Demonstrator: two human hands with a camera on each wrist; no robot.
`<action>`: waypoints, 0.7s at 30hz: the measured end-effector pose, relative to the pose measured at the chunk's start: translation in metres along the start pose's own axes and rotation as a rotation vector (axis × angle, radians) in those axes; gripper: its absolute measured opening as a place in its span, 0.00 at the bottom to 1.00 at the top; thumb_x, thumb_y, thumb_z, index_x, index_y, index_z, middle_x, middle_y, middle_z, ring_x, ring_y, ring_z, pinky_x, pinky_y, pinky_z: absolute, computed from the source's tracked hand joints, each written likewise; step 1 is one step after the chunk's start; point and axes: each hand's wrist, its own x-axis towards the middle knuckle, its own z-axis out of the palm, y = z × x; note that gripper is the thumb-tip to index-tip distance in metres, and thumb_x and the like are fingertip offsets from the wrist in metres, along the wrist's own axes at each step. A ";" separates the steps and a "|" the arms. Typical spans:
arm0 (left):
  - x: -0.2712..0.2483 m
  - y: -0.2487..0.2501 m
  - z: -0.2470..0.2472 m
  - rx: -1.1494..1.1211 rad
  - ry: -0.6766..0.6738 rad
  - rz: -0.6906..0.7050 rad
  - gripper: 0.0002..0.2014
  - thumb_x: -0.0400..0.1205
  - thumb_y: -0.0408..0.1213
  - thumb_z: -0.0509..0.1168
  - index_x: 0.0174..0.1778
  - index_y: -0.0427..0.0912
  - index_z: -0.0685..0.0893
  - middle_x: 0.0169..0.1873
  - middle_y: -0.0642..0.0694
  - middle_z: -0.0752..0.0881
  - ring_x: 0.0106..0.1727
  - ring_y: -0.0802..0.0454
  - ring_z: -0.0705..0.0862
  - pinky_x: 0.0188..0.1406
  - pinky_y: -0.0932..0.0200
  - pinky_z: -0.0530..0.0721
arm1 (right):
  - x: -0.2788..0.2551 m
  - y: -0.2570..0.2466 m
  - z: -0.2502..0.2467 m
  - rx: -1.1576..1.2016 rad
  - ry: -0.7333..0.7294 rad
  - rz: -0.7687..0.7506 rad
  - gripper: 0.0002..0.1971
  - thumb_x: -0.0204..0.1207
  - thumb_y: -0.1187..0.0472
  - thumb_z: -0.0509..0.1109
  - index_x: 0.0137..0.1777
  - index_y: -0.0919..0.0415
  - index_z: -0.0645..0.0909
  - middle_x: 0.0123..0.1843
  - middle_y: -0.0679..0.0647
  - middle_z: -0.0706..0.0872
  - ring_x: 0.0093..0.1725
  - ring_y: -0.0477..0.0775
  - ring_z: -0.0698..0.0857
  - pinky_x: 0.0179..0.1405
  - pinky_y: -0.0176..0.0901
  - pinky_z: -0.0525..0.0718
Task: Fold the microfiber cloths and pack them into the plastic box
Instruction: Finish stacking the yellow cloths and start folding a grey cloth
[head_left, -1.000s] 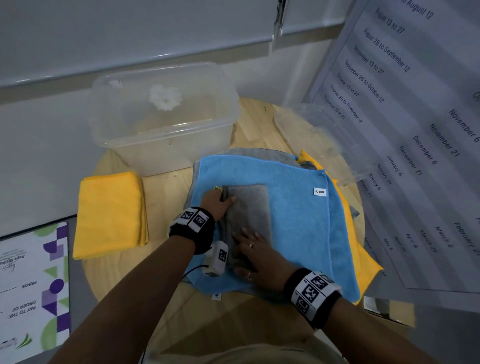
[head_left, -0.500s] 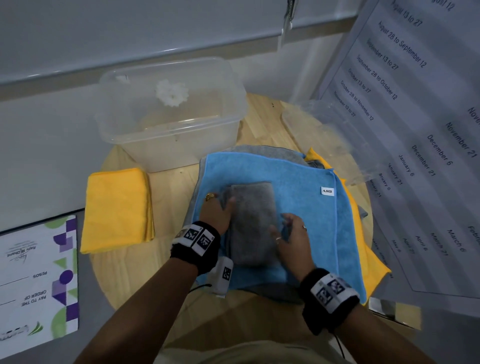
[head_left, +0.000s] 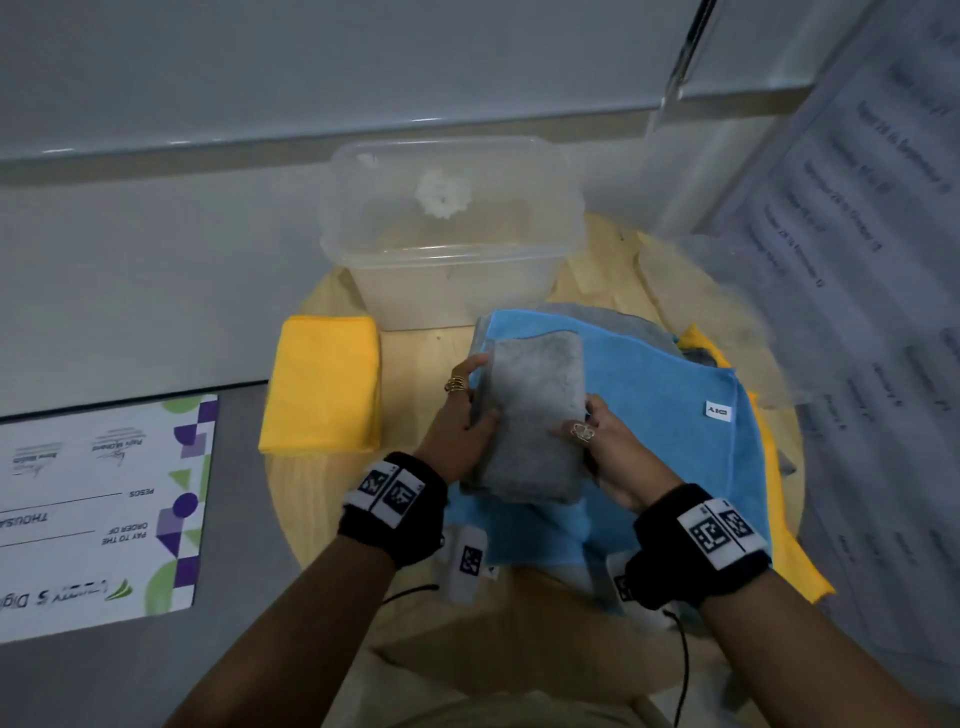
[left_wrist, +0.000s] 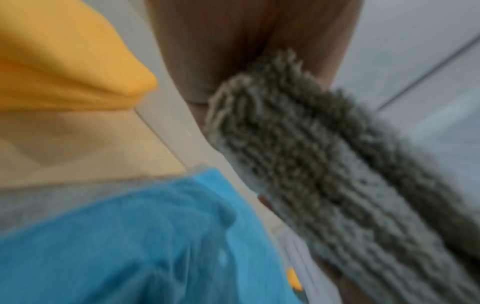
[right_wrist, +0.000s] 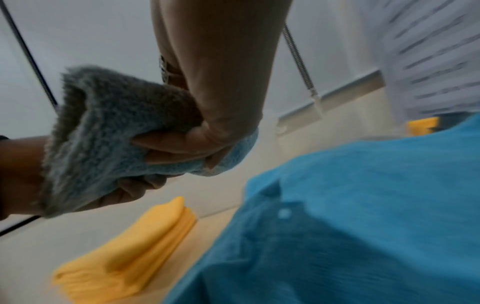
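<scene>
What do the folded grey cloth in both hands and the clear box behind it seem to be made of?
Folded grey cloth: soft microfiber-like fabric, matte; the right wrist view shows a fuzzy looped pile. Both the left hand and the right hand grip it.
Clear box: probably plastic, translucent and slightly glossy, with rounded moulded corners.

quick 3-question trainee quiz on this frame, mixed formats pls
1. True or false: the folded grey cloth already lies inside the plastic box.
2. Which hands hold the grey cloth? A) only the left hand B) only the right hand C) both
3. Fill in: the folded cloth lying alone, left of the blue cloth on the round table, is coloured ____.

Key: 1 false, it is held above the blue cloth; 2 C; 3 yellow.
</scene>
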 end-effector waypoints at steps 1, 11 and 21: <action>-0.002 0.002 -0.019 0.020 -0.013 0.009 0.25 0.76 0.37 0.55 0.71 0.51 0.62 0.63 0.45 0.76 0.64 0.51 0.76 0.65 0.61 0.77 | 0.004 -0.002 0.013 -0.029 -0.002 0.006 0.23 0.76 0.75 0.66 0.66 0.56 0.65 0.55 0.60 0.82 0.49 0.53 0.85 0.42 0.46 0.88; -0.010 -0.006 -0.182 0.397 0.246 -0.097 0.29 0.78 0.15 0.50 0.77 0.34 0.65 0.76 0.36 0.59 0.76 0.50 0.62 0.65 0.82 0.51 | 0.099 0.016 0.167 -0.545 -0.325 -0.346 0.35 0.76 0.76 0.66 0.81 0.63 0.55 0.81 0.61 0.59 0.77 0.56 0.66 0.74 0.52 0.73; -0.003 -0.074 -0.205 0.688 0.023 -0.366 0.32 0.81 0.21 0.51 0.81 0.44 0.54 0.81 0.40 0.51 0.79 0.37 0.62 0.77 0.47 0.65 | 0.139 0.084 0.197 -0.683 -0.238 -0.202 0.34 0.78 0.70 0.65 0.81 0.57 0.55 0.82 0.61 0.57 0.79 0.61 0.62 0.76 0.57 0.68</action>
